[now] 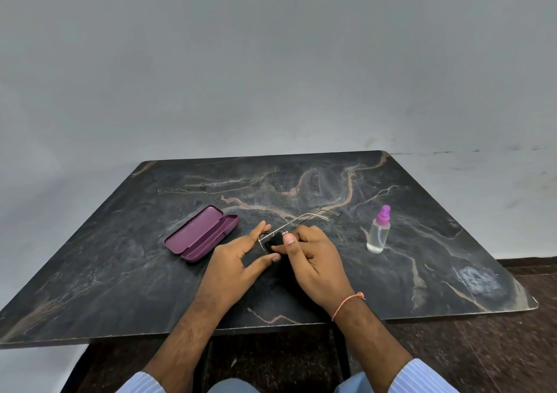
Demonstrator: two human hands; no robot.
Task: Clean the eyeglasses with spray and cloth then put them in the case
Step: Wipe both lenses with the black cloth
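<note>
Thin metal-framed eyeglasses [304,218] are held over the middle of the dark marble table [120,287], temples unfolded and pointing away from me. My left hand [238,260] pinches the frame at one lens between thumb and fingers. My right hand [313,257] presses a small black cloth [275,243] against the lens area. The lenses are mostly hidden by cloth and fingers. A purple glasses case [201,233] lies open to the left of my hands. A clear spray bottle [379,230] with a pink nozzle stands upright to the right.
The table's near edge runs just below my wrists, and its right corner [533,305] ends over a dark reddish floor. A plain grey wall [271,61] rises behind the table.
</note>
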